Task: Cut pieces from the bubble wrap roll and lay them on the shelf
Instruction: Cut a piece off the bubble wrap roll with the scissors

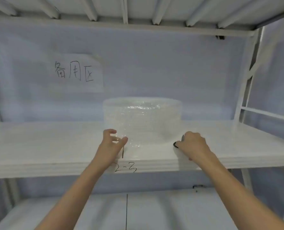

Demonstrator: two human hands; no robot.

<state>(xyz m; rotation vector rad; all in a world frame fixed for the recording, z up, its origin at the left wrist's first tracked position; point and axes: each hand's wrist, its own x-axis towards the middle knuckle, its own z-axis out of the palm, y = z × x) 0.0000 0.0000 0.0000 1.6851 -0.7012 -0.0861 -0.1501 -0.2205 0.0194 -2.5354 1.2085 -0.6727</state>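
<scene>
Looking down from the head camera, I take the bubble wrap roll (142, 120) as my reference: it stands upright on the white shelf (54, 146), toward the middle of the board and set back from the front edge. A loose sheet of bubble wrap (136, 143) trails from the roll's base toward the front edge, lying flat on the board. My left hand (112, 143) sits at the roll's lower left, fingers curled, with thumb and fingertips closing on the left edge of that loose sheet; I judge it to be pinching the wrap. My right hand (192, 145) rests on the shelf at the roll's lower right, just beside its base, fingers curled round a small dark-tipped tool (176, 144); only its black end shows past the knuckles, and I cannot tell what kind of tool it is. Behind the roll and up to its left, a paper sign (76, 73) with handwritten characters hangs on the back wall. Directly in front of the roll, on the shelf's front lip, a handwritten mark "2-3" (125, 169) is legible. Above the roll runs the ribbed underside of the upper shelf (138, 10); below it a lower shelf (154, 211) shows.
</scene>
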